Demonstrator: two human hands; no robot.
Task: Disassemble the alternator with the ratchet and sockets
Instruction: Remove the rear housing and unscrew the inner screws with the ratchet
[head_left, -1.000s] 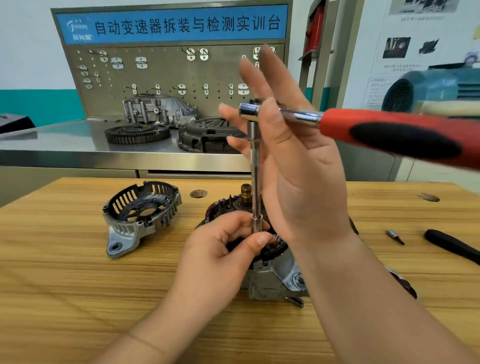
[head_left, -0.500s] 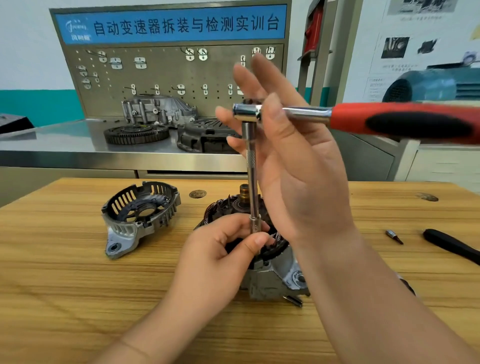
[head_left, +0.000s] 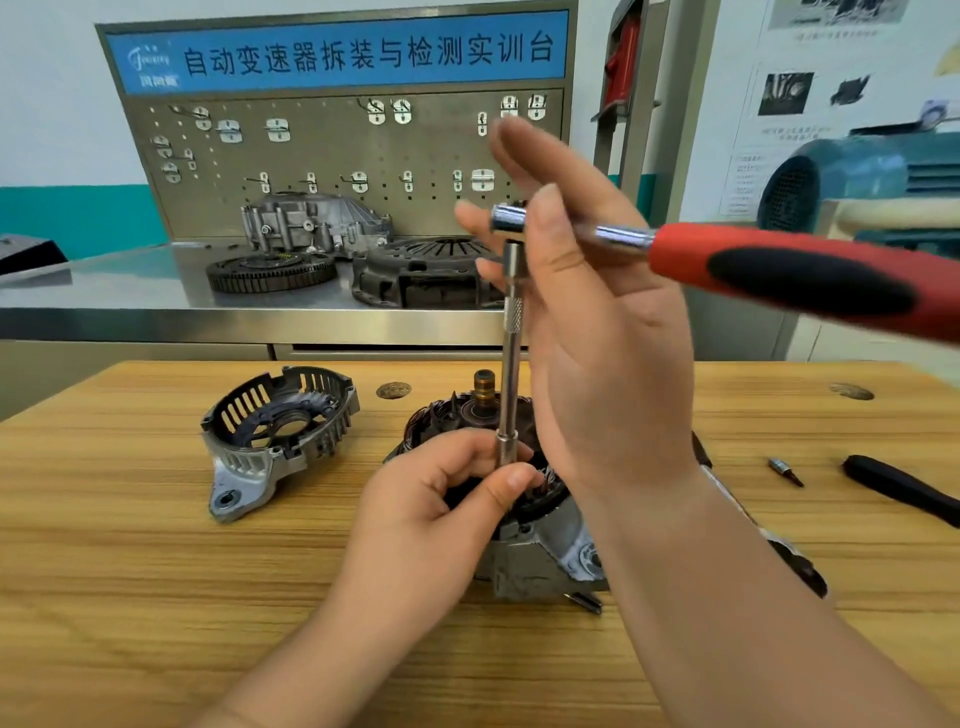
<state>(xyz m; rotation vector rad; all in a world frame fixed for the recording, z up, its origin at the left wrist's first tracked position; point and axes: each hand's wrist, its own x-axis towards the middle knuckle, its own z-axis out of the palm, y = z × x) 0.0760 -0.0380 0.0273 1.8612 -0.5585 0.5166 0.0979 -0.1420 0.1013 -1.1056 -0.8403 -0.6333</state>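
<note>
Wooden table (head_left: 156, 597) nearest, both forearms reaching in over it. Left hand (head_left: 447, 509) low at centre, fingers curled, thumb and forefinger pinching the bottom end of the extension bar (head_left: 511, 364). Bar stands upright, its tip hidden behind the fingers. Alternator (head_left: 545, 551) sits on the table right under and behind the left hand, open side up, copper windings and shaft stub showing, partly covered by both arms. Right hand (head_left: 597, 353) raised above it, fingers mostly straight and spread, thumb pressed across the neck of the ratchet (head_left: 779, 270), pinching it against the fingers. Ratchet head sits on top of the bar; red and black handle sticks out to the right, blurred. Removed end cover (head_left: 275, 431) lies on the table left of the alternator, apart from it. Small bit (head_left: 784, 470) and black tool handle (head_left: 898, 493) lie at right, near each other. Behind the table, steel bench (head_left: 130, 291) carries a gear ring (head_left: 270, 270), clutch cover (head_left: 421, 270) and gearbox housing (head_left: 311, 221). Pegboard (head_left: 337, 150) with hooks behind those, blue sign (head_left: 337, 52) on top. Blue-green machine (head_left: 857, 176) far right.
</note>
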